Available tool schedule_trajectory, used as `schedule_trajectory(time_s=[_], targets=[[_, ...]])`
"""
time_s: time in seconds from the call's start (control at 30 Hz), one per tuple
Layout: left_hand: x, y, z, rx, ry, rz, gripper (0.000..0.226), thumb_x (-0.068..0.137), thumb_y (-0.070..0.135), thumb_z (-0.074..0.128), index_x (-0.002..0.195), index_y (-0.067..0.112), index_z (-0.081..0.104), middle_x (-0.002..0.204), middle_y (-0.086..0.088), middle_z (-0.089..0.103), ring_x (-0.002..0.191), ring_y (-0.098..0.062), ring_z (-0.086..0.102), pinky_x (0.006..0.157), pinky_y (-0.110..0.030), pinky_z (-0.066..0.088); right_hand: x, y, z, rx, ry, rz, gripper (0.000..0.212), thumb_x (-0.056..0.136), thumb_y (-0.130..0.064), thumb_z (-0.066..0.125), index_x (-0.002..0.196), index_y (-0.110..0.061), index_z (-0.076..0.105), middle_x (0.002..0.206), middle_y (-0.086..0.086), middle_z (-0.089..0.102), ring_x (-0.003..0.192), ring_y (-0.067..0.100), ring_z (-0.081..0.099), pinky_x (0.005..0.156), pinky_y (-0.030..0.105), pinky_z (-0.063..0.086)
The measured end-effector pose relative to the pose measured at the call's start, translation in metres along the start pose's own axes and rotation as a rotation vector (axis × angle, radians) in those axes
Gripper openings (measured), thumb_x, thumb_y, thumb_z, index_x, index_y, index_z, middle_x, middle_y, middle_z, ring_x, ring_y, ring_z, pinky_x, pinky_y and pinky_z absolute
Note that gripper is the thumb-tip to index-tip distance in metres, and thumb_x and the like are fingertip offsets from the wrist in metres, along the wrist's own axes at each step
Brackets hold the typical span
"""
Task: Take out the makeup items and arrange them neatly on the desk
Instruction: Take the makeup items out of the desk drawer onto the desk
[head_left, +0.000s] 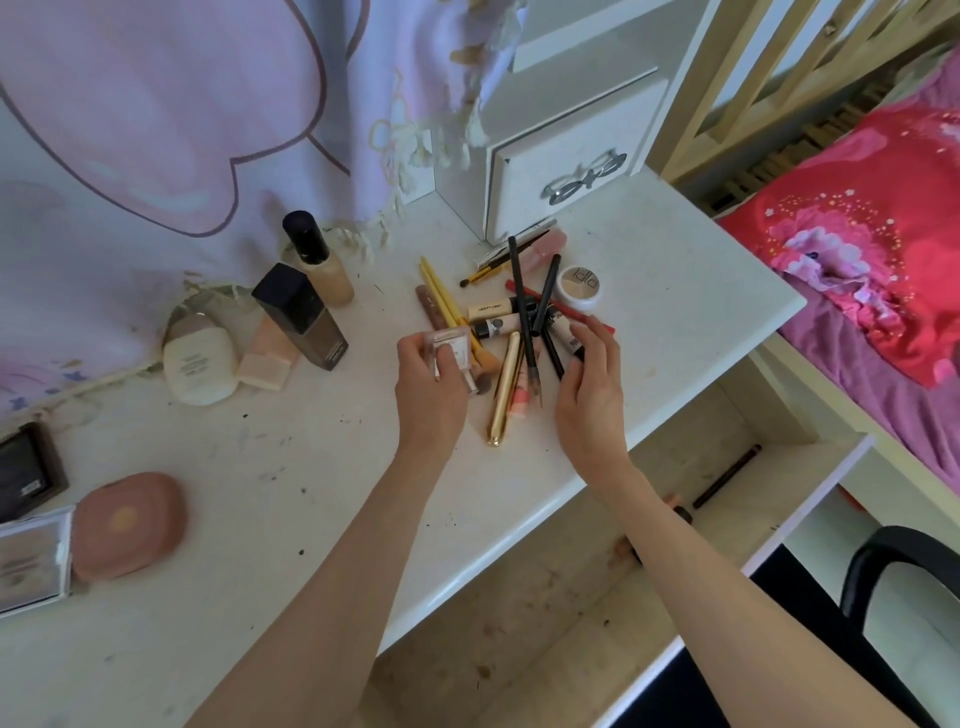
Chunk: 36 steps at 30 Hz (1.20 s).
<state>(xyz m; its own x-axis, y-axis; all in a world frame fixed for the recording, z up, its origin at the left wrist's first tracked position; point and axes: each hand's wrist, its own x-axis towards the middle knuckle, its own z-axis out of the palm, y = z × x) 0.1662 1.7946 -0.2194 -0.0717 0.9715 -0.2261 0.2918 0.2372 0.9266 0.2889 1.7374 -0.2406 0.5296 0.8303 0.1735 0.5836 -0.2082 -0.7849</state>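
Observation:
A heap of makeup lies on the white desk (291, 467): black pencils (522, 312), yellow brushes (441, 291), a gold tube (503, 395), a red pencil (561, 306) and a round pot (579, 287). My left hand (428, 384) grips a small clear square bottle (452, 349) at the heap's left edge. At the heap's right side, my right hand (589, 384) holds a small tube with a black cap (571, 340). Upright foundation bottles (306, 317) and a cream bottle (197, 364) stand to the left.
An open drawer (675, 519) below the desk holds a black pencil (727, 475). A pink compact (127, 525) and palettes (31, 556) lie at the left front. A white drawer unit (561, 171) stands at the back, a black chair (904, 582) at the right, a bed (872, 249) beyond.

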Motion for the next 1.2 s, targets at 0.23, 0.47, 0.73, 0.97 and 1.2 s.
schedule_trajectory(time_s=[0.23, 0.47, 0.73, 0.97, 1.2], targets=[[-0.002, -0.004, -0.021, 0.005, -0.039, -0.037, 0.014, 0.095, 0.016, 0.047, 0.108, 0.018, 0.049, 0.111, 0.001, 0.054, 0.099, -0.011, 0.054, 0.075, -0.015, 0.045, -0.005, -0.005, -0.013, -0.027, -0.143, 0.075, 0.041, 0.099, -0.015, 0.036, 0.139, -0.009, 0.037, 0.149, 0.006, 0.031, 0.137, 0.018, 0.030, 0.109, 0.023, 0.023], [-0.052, -0.022, -0.083, 0.032, -0.036, -0.152, 0.011, 0.090, 0.025, 0.058, 0.097, 0.024, 0.049, 0.103, 0.001, 0.062, 0.092, -0.015, 0.060, 0.068, -0.016, 0.050, -0.053, -0.047, -0.023, -0.109, -0.194, -0.122, 0.040, 0.097, -0.014, 0.043, 0.136, -0.006, 0.043, 0.143, 0.010, 0.041, 0.133, 0.021, 0.038, 0.110, 0.033, 0.033], [-0.092, -0.070, -0.193, 0.250, 0.167, -0.140, 0.019, 0.088, 0.022, 0.060, 0.106, 0.020, 0.063, 0.086, 0.011, 0.059, 0.076, 0.001, 0.052, 0.063, 0.001, 0.032, -0.140, -0.081, 0.040, -0.515, -0.739, -0.405, 0.054, 0.099, -0.039, 0.031, 0.148, -0.021, 0.019, 0.157, 0.003, 0.012, 0.145, 0.022, 0.005, 0.116, 0.041, -0.004], [-0.110, -0.102, -0.252, 0.266, 0.295, -0.212, 0.019, 0.087, 0.018, 0.061, 0.104, 0.018, 0.055, 0.087, 0.007, 0.059, 0.081, -0.012, 0.054, 0.060, -0.009, 0.036, -0.163, -0.083, 0.066, -0.860, -0.678, -0.420, 0.066, 0.091, -0.056, 0.000, 0.149, -0.026, 0.004, 0.158, 0.005, 0.001, 0.145, 0.030, -0.003, 0.115, 0.051, -0.006], [-0.115, -0.117, -0.265, 0.537, 0.168, -0.128, 0.055, 0.074, 0.034, 0.073, 0.118, 0.012, 0.048, 0.112, -0.002, 0.044, 0.104, -0.021, 0.040, 0.089, -0.034, 0.037, -0.165, -0.090, 0.068, -0.887, -0.663, -0.401, 0.067, 0.090, -0.053, 0.002, 0.148, -0.023, 0.015, 0.156, 0.008, 0.014, 0.144, 0.032, 0.009, 0.115, 0.053, 0.004]])
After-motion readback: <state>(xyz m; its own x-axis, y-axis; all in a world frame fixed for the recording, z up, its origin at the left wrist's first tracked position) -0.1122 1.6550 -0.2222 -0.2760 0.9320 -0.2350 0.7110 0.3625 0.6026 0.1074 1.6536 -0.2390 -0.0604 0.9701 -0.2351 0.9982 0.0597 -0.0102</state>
